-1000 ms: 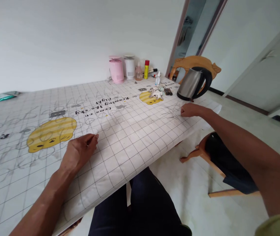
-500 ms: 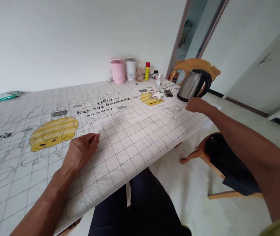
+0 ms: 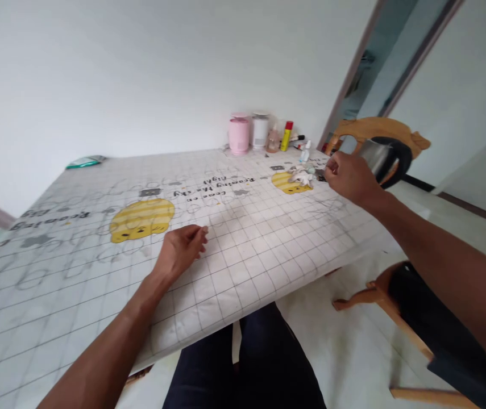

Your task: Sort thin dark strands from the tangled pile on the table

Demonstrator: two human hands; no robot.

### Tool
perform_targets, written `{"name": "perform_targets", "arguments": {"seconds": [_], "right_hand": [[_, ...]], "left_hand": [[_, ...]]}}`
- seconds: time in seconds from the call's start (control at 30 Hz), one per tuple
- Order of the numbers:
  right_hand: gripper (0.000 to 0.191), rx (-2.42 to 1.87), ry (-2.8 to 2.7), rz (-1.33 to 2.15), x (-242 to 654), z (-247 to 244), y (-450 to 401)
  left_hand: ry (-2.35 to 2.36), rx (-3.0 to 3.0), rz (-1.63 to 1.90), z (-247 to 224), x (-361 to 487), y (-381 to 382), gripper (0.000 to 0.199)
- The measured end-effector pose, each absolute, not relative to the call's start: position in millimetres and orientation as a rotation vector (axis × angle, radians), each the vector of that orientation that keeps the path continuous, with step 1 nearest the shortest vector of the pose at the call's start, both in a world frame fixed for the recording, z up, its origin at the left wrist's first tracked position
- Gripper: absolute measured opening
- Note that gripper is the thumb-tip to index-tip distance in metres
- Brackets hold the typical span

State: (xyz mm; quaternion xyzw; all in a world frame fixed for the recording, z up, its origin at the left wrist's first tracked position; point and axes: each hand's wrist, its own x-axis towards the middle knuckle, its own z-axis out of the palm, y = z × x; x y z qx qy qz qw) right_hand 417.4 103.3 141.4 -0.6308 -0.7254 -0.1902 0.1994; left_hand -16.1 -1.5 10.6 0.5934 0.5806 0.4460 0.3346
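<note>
On the checked tablecloth, my left hand rests on its side with fingers loosely curled and a little apart, holding nothing. Farther right, my right hand is raised near the table's far right end, its thumb and fingers drawn together. Whether anything sits in that pinch is hidden. Behind it stands a steel electric kettle with a black handle, partly covered by the hand. Just left of the right hand lie a small dark object and a crumpled whitish glove.
Along the wall stand a pink canister, a white canister, a peach-tinted bottle, a yellow can with red cap and a small clear bottle. A green packet lies far left. Wooden chairs stand at right, one holding dark cloth.
My view has turned left, so the table appears shifted right. My right hand has risen and now overlaps the kettle. My left hand's fingers have loosened a little.
</note>
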Motion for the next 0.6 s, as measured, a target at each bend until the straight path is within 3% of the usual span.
{"name": "perform_targets", "arguments": {"seconds": [0.17, 0.37, 0.5, 0.6], "right_hand": [[0.017, -1.161, -2.282, -0.868, 328, 101, 85], [0.031, -0.447, -2.468, -1.024, 237, 67, 69], [0.028, -0.168, -2.493, -0.997, 199, 66, 72], [0.026, -0.072, -2.455, -0.976, 183, 68, 75]], "left_hand": [[1.249, 1.306, 1.11, 22, -4, -5, 0.053], [1.224, 1.533, 1.493, 17, -2, -10, 0.057], [1.219, 1.651, 1.385, 15, -1, -12, 0.025], [1.169, 1.526, 1.367, 18, -1, -11, 0.022]]}}
